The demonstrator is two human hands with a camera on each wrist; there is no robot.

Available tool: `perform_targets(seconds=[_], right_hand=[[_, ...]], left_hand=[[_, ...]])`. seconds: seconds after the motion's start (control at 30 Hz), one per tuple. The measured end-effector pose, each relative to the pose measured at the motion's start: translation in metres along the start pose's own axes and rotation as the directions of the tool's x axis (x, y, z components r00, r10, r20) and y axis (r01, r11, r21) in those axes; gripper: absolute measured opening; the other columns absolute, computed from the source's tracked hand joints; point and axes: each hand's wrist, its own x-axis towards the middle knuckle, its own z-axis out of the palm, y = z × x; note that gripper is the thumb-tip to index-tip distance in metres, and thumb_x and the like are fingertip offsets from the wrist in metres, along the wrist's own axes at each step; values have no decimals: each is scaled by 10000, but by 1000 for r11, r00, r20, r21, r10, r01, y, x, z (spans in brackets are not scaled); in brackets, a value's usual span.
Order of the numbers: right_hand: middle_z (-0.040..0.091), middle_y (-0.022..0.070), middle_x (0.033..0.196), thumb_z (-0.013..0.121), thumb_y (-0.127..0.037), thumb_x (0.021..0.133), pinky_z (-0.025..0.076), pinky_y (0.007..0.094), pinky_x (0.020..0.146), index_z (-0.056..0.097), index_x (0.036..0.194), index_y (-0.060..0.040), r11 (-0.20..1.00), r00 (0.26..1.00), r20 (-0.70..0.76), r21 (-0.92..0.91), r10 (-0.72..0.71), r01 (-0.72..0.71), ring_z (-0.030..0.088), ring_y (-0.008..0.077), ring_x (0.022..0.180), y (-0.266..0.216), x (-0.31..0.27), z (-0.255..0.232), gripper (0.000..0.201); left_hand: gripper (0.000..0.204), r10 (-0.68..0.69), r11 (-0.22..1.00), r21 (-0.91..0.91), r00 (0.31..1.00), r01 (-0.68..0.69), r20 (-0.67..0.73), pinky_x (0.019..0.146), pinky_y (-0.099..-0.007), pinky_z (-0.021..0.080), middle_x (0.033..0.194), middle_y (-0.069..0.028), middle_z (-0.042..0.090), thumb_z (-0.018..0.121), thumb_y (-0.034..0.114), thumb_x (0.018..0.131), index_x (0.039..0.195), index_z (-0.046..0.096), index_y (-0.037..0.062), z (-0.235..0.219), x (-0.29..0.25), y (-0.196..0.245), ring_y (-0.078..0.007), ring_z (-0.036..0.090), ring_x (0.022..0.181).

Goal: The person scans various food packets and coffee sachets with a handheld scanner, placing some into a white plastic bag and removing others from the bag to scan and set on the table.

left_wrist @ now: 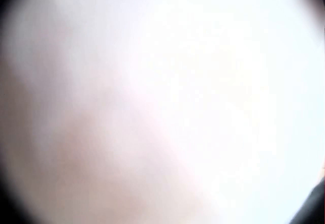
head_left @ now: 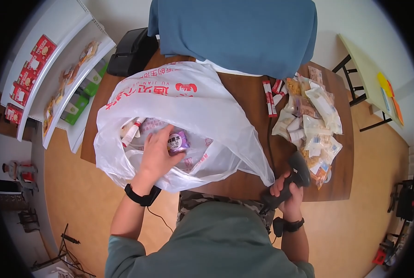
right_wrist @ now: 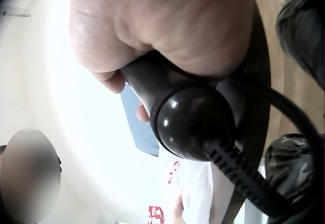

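Observation:
Inside the mouth of a white plastic bag with red print (head_left: 202, 109), the left hand (head_left: 156, 155) has its fingers and thumb spread beside a small purple package (head_left: 179, 141). Whether they touch it is unclear. Red-and-white sticks (head_left: 132, 133) lie in the bag left of that hand. At the table's front edge the right hand (head_left: 291, 197) grips the handle of a black handheld scanner (head_left: 299, 170). In the right wrist view the palm (right_wrist: 162, 26) wraps the scanner's handle (right_wrist: 190, 120), its coiled cable hanging off the end. The left wrist view is a pale blur.
Packaged snacks (head_left: 315, 125) are heaped on the table's right side, with red-and-white sticks (head_left: 269, 98) beside them. A blue cloth (head_left: 234, 34) covers something at the back. Shelves with red boxes (head_left: 42, 48) stand left, a black case (head_left: 130, 53) at the back left.

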Motion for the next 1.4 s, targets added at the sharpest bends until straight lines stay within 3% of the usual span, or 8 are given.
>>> perform_targets(seconds=[0.2, 0.3, 0.4, 0.53, 0.63, 0.7, 1.0, 1.4], right_hand=[[540, 95, 815, 665, -295, 924, 479, 374, 679, 471, 1191, -35, 1000, 1000, 13, 1, 0, 0, 553, 204, 695, 0, 2, 0, 420], [541, 90, 812, 680, -309, 914, 473, 369, 670, 472, 1186, -37, 999, 1000, 9, 42, -14, 14, 553, 202, 689, 1, 0, 0, 436], [541, 79, 818, 708, -333, 896, 466, 365, 660, 485, 1165, -46, 997, 997, 71, 66, -30, 26, 551, 199, 686, -2, -4, 8, 452], [612, 90, 891, 793, -289, 839, 484, 354, 706, 522, 1212, -39, 980, 960, 242, -173, 141, -100, 606, 218, 765, -12, -22, 14, 525], [700, 126, 996, 820, -145, 799, 524, 352, 819, 547, 1275, 6, 815, 961, 178, -574, 213, -74, 678, 242, 889, -25, -31, 43, 569], [712, 123, 1028, 815, -118, 787, 528, 342, 855, 601, 1200, 16, 704, 842, 433, -704, 322, 93, 688, 239, 924, -33, -19, 66, 485], [721, 94, 1047, 784, -118, 818, 520, 320, 871, 631, 1155, -4, 764, 930, 351, -628, 107, 149, 682, 194, 952, -36, -32, 52, 387], [604, 61, 865, 716, -284, 912, 435, 281, 683, 506, 1299, -28, 992, 970, 244, -120, -12, 43, 551, 135, 757, -15, -40, 16, 509]], left_hand=[[705, -84, 982, 173, 996, 76, 36, 985, -378, 481, 1216, -141, 610, 833, 141, 707, 1325, 517, 21, -3, -2, -3, -334, 595, 1097], [638, -91, 888, -459, 981, 2, -172, 942, -373, 503, 1221, -129, 608, 786, 241, 833, 1355, 503, 10, 2, -12, 7, -283, 601, 1099], [570, -100, 77, -994, 993, 76, 69, 863, -393, 523, 1212, -143, 619, 495, 491, 1017, 1378, 509, 50, -5, -18, 23, -254, 634, 1021], [612, 187, -256, -852, 888, 457, 420, 831, -402, 536, 1163, -163, 648, 404, 548, 1023, 1393, 502, 70, -3, -20, 61, -285, 655, 952], [605, 222, -258, -774, 815, 578, 535, 840, -405, 533, 1157, -158, 656, 415, 538, 1023, 1392, 508, 67, 17, -16, 81, -280, 656, 962], [588, 242, -246, -769, 805, 591, 542, 863, -390, 528, 1175, -149, 660, 408, 513, 1036, 1399, 510, 62, 28, -12, 89, -270, 657, 986], [534, 257, 22, -658, 632, 753, 731, 918, -398, 517, 1196, -137, 663, 409, 461, 1054, 1371, 527, 47, 64, -3, 108, -270, 658, 1024], [484, 309, -82, -875, 847, 478, 433, 961, -420, 495, 1265, -90, 619, 447, 471, 1031, 1340, 512, 104, 97, 128, 161, -264, 624, 1106]])
